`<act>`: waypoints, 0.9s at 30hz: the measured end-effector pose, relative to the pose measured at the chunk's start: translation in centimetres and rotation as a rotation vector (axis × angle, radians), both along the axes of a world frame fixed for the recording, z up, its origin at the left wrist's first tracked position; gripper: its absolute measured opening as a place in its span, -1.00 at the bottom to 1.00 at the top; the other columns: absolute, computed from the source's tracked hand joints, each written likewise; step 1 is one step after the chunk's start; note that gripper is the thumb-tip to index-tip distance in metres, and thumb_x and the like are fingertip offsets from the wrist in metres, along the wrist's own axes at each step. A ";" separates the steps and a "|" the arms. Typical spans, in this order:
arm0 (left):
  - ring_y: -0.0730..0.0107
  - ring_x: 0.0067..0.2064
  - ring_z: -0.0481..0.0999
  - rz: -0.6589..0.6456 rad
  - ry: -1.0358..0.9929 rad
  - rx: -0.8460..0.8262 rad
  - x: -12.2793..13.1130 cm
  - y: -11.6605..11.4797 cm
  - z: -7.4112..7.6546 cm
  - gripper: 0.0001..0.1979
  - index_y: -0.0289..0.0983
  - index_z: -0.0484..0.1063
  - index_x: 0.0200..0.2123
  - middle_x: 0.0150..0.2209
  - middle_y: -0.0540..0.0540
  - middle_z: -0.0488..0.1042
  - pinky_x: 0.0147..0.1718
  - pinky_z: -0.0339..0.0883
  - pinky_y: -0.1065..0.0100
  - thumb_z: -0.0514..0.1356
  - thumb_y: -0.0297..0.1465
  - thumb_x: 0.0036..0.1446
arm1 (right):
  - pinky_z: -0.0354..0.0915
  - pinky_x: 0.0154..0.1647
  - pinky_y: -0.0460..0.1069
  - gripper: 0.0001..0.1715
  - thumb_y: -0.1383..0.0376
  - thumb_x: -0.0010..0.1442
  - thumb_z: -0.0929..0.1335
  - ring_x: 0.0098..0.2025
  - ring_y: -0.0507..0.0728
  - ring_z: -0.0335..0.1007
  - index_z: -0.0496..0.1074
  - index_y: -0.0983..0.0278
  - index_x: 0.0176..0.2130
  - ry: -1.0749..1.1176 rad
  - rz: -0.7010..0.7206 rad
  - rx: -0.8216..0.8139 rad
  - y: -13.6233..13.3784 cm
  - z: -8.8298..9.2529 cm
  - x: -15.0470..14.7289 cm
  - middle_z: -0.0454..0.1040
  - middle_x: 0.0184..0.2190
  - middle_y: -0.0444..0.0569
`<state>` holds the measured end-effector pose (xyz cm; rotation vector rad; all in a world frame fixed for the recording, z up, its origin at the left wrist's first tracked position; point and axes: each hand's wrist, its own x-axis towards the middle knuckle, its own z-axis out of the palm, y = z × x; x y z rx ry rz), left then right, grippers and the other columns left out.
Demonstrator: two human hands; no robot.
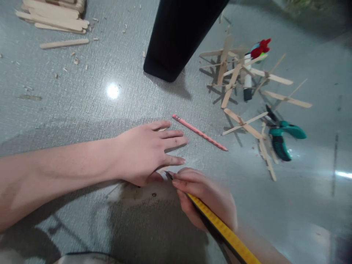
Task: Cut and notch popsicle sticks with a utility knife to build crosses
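Observation:
My left hand lies flat on the table with its fingers spread. Under it is a wooden craft stick, mostly covered by the palm; only short bits show by the thumb and the fingers. In my right hand is a yellow and black utility knife, held like a pen. Its blade tip meets the stick's exposed end, between my left thumb and index finger. A pink pencil rests just beyond my left fingertips.
Craft sticks joined into crosses lie on the right, near teal-handled pliers and a white marker. A tall black object stands at the top middle. Loose craft sticks are piled at upper left, with wood chips scattered around.

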<state>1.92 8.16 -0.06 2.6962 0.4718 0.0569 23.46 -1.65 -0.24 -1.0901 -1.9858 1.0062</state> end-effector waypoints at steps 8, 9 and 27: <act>0.03 0.42 0.17 -0.001 -0.042 0.010 0.0 -0.1 -0.1 -0.37 -0.10 0.39 0.25 0.39 -0.19 0.22 0.40 -0.07 -0.02 0.31 -0.12 0.12 | 0.56 -0.30 0.00 -0.58 0.52 0.17 0.34 -0.26 0.13 0.60 0.47 0.14 -0.03 -0.099 0.005 0.106 0.3 0.5 -0.5 0.60 -0.27 -0.03; 0.03 0.42 0.17 -0.001 -0.040 0.012 0.0 -0.1 -0.1 -0.36 -0.10 0.39 0.25 0.39 -0.19 0.22 0.40 -0.07 -0.01 0.32 -0.13 0.11 | 0.55 -0.32 0.00 -0.60 0.51 0.20 0.34 -0.27 0.14 0.60 0.47 0.13 -0.03 -0.109 0.002 0.096 0.2 0.6 -0.6 0.60 -0.28 -0.03; 0.00 0.41 0.20 0.020 -0.069 0.001 -0.1 -0.2 -0.2 -0.37 -0.10 0.41 0.24 0.38 -0.18 0.23 0.40 -0.05 -0.05 0.33 -0.14 0.09 | 0.54 -0.34 -0.02 -0.64 0.50 0.23 0.33 -0.28 0.14 0.60 0.46 0.14 -0.05 -0.079 0.009 0.074 0.0 0.7 -0.4 0.59 -0.33 -0.05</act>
